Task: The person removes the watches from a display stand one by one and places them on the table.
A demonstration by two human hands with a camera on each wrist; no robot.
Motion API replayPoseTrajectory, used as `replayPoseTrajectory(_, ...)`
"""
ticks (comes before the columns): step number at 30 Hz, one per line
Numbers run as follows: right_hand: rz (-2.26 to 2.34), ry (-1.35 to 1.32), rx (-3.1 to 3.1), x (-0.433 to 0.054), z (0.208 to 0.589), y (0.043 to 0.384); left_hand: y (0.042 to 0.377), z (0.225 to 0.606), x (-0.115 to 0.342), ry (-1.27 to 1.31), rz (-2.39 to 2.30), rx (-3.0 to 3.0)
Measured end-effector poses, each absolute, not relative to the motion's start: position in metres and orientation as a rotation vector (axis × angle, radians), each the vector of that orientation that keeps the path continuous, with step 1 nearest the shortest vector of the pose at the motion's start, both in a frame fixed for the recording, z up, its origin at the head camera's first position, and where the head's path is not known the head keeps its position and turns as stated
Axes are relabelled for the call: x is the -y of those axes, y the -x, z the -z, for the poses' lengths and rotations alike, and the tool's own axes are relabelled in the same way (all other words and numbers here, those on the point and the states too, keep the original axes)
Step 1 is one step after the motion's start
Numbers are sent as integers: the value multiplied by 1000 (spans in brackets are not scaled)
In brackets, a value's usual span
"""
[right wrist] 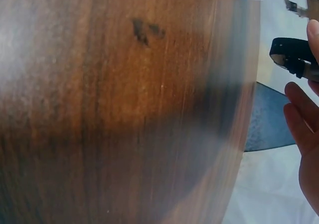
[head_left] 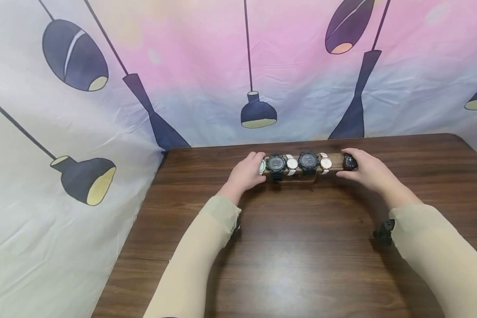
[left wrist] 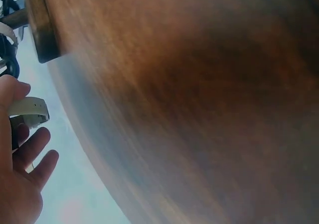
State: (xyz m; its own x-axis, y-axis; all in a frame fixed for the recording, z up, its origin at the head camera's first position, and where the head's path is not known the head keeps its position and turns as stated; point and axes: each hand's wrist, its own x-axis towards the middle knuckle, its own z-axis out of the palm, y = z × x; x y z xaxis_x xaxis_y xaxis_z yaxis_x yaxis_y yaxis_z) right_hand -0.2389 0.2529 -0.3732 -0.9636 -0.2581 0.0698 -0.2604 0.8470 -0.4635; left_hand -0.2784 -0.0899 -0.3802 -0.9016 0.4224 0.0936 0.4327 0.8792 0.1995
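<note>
A wooden watch stand [head_left: 335, 162] with a horizontal bar is near the table's far edge, several watches strapped along it. Two bulky black watches [head_left: 308, 161] alternate with a white-strapped watch [head_left: 292, 164] and a pale-strapped watch [head_left: 326, 164]. My left hand [head_left: 244, 171] grips the bar's left end, partly covering a light watch [head_left: 262, 166]. At the right end, my right hand [head_left: 369, 170] holds the bar beside a black watch [head_left: 349, 162]. A pale strap [left wrist: 31, 106] is between thumb and fingers in the left wrist view; in the right wrist view, a black strap [right wrist: 289, 49].
The brown wooden table [head_left: 286, 260] reaches back to a hanging cloth [head_left: 206, 79] printed with dark lamps. The stand's base [left wrist: 44, 35] shows in the left wrist view. A black wrist device [head_left: 384, 232] sits under the right sleeve.
</note>
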Motion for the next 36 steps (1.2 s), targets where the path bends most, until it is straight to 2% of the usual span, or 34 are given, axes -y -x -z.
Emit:
replayPoseTrajectory(11,-725,-483,2978,-256,378,235,279,376,88,686,201,3016)
replayPoseTrajectory(27,-804,-301,2892,-258,395,218,281,377,88,680,150,3025)
replayPoseTrajectory(36,-796,-309,2906,-258,394,213,281,375,88,685,144,3014)
